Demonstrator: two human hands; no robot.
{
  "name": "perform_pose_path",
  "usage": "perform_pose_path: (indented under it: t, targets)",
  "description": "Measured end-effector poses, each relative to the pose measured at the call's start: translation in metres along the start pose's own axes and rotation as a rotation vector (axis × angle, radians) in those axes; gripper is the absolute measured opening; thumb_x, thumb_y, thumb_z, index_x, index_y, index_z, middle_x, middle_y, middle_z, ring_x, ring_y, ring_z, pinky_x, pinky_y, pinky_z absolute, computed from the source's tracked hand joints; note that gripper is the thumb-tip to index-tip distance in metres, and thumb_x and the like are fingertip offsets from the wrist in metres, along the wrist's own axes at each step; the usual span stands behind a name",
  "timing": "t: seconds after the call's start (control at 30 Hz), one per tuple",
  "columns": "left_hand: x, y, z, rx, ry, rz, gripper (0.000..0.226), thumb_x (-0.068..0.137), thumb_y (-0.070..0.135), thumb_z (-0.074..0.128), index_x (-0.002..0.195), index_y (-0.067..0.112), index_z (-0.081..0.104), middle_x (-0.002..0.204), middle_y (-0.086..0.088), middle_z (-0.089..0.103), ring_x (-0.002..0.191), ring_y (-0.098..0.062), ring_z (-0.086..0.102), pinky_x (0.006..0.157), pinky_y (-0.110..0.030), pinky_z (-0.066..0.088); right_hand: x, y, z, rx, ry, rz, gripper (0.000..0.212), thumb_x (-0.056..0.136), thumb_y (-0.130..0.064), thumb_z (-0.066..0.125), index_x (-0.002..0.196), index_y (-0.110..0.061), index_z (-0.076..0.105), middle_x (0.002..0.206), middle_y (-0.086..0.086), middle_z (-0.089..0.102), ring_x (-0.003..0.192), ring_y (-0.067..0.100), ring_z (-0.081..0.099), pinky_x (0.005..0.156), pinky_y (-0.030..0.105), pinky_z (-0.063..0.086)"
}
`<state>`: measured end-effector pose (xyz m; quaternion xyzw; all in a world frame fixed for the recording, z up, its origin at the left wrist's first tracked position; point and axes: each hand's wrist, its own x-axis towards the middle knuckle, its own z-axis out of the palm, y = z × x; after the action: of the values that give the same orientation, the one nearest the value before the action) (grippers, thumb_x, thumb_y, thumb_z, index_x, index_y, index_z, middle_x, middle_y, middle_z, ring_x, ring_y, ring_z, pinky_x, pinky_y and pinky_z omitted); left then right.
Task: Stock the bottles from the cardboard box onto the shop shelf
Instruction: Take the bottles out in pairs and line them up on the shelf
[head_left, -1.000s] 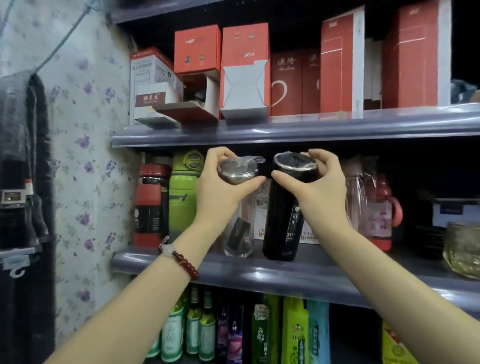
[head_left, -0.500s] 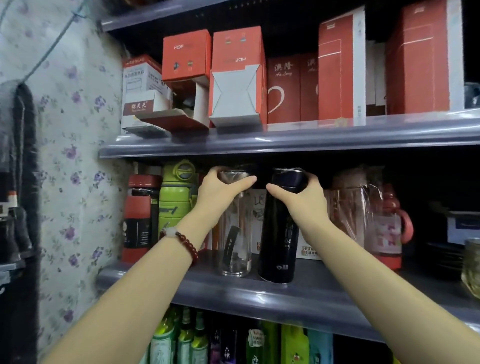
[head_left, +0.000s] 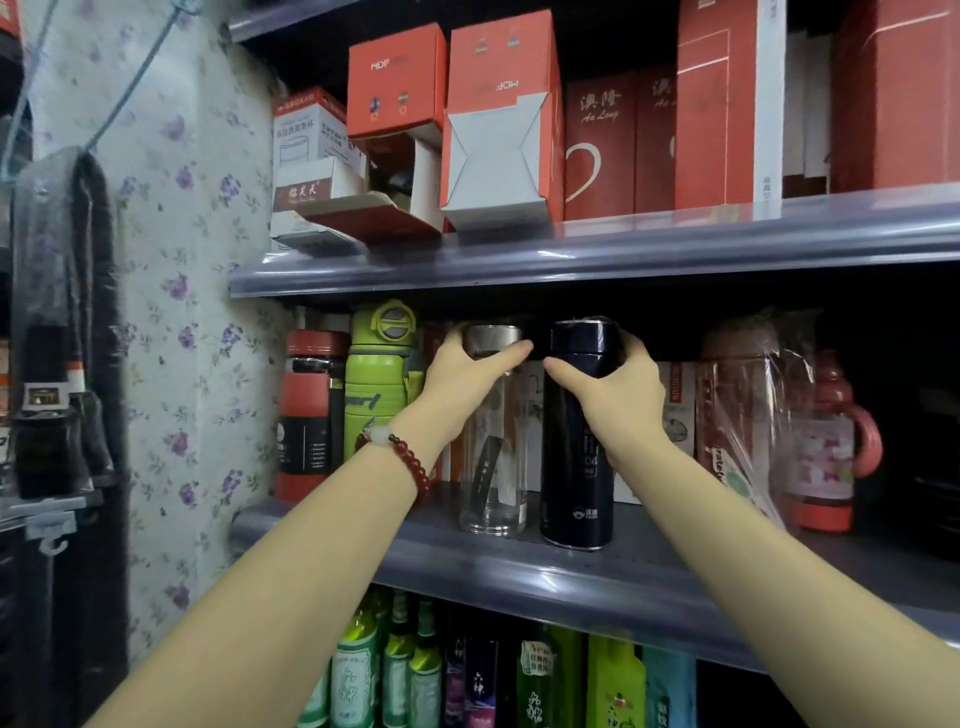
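A clear glass bottle (head_left: 493, 483) with a silver cap stands upright on the middle grey shelf (head_left: 571, 577). My left hand (head_left: 462, 379) grips its cap from the left. Right beside it stands a dark navy flask (head_left: 574, 467), and my right hand (head_left: 618, 395) is wrapped around its upper part. Both bottles rest on the shelf board, close together without a visible gap. The cardboard box is out of view.
A green bottle (head_left: 376, 384) and a red-and-black bottle (head_left: 309, 410) stand left of my hands; plastic-wrapped bottles (head_left: 748, 415) and a red jug (head_left: 831, 447) stand right. Red cartons (head_left: 498, 119) fill the upper shelf. Bottles (head_left: 395, 670) line the shelf below. A flowered wall (head_left: 182, 312) bounds the left.
Both hands have pushed the two bottles deeper onto the shelf and set them down; the bottle tops now sit under the upper shelf's edge.
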<state>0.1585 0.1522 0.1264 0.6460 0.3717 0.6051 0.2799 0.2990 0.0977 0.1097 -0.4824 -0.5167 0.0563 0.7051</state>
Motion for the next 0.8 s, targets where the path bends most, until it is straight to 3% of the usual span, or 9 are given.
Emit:
perform_pose_path:
  t: [0.23, 0.33, 0.43, 0.53, 0.6, 0.7, 0.8]
  targets:
    - [-0.013, -0.004, -0.003, 0.071, -0.003, 0.012, 0.081, 0.065, 0.051, 0.078, 0.132, 0.02, 0.045, 0.121, 0.001, 0.062, 0.111, -0.018, 0.059, 0.098, -0.034, 0.048, -0.009, -0.003, -0.007, -0.019, -0.047, -0.025, 0.076, 0.073, -0.035, 0.078, 0.136, -0.015, 0.041, 0.11, -0.004, 0.055, 0.105, 0.014, 0.051, 0.087, 0.026, 0.041]
    - [-0.022, -0.006, -0.011, 0.147, -0.016, 0.016, 0.082, 0.069, 0.045, 0.077, 0.137, 0.017, 0.042, 0.125, 0.001, 0.06, 0.114, -0.017, 0.057, 0.101, -0.036, 0.047, -0.009, -0.006, -0.01, -0.167, -0.063, -0.04, 0.072, 0.073, -0.033, 0.077, 0.132, -0.01, 0.042, 0.125, 0.009, 0.054, 0.116, 0.025, 0.051, 0.091, 0.031, 0.04]
    - [-0.036, -0.007, -0.024, 0.221, -0.032, 0.022, 0.077, 0.077, 0.035, 0.074, 0.141, 0.015, 0.036, 0.131, -0.001, 0.053, 0.119, -0.016, 0.051, 0.098, -0.029, 0.043, -0.02, -0.01, -0.017, -0.327, -0.086, -0.023, 0.068, 0.074, -0.03, 0.076, 0.127, -0.005, 0.044, 0.128, 0.018, 0.048, 0.119, 0.034, 0.047, 0.099, 0.041, 0.041]
    - [-0.053, -0.006, -0.042, 0.259, -0.048, 0.007, 0.061, 0.082, 0.03, 0.07, 0.136, 0.019, 0.043, 0.133, -0.007, 0.053, 0.109, -0.017, 0.053, 0.086, -0.028, 0.044, -0.044, -0.015, -0.026, -0.43, -0.053, -0.088, 0.066, 0.078, -0.023, 0.072, 0.133, -0.005, 0.038, 0.133, 0.018, 0.038, 0.122, 0.034, 0.041, 0.097, 0.035, 0.034]
    - [-0.062, -0.008, -0.058, 0.28, -0.051, 0.012, 0.048, 0.083, 0.029, 0.068, 0.127, 0.019, 0.051, 0.125, -0.005, 0.059, 0.1, -0.016, 0.057, 0.078, -0.026, 0.047, -0.064, -0.021, -0.025, -0.465, -0.068, -0.192, 0.056, 0.081, -0.02, 0.069, 0.129, -0.009, 0.043, 0.129, 0.014, 0.042, 0.117, 0.03, 0.044, 0.089, 0.027, 0.031]
    - [-0.081, -0.013, -0.089, 0.336, -0.07, 0.011, 0.033, 0.083, 0.027, 0.068, 0.114, 0.017, 0.062, 0.105, -0.001, 0.067, 0.079, -0.008, 0.06, 0.061, -0.015, 0.042, -0.094, -0.028, -0.009, -0.493, -0.22, -0.257, 0.038, 0.082, -0.023, 0.068, 0.116, -0.014, 0.055, 0.116, 0.008, 0.055, 0.104, 0.021, 0.053, 0.082, 0.023, 0.035]
    - [-0.104, -0.025, -0.13, 0.484, -0.139, 0.003, 0.02, 0.081, 0.025, 0.069, 0.1, 0.018, 0.07, 0.085, 0.005, 0.068, 0.078, -0.008, 0.061, 0.066, -0.018, 0.046, -0.125, -0.034, 0.025, -0.513, -0.428, -0.233, 0.024, 0.08, -0.023, 0.069, 0.101, -0.012, 0.065, 0.101, 0.005, 0.066, 0.089, 0.015, 0.057, 0.077, 0.022, 0.039]
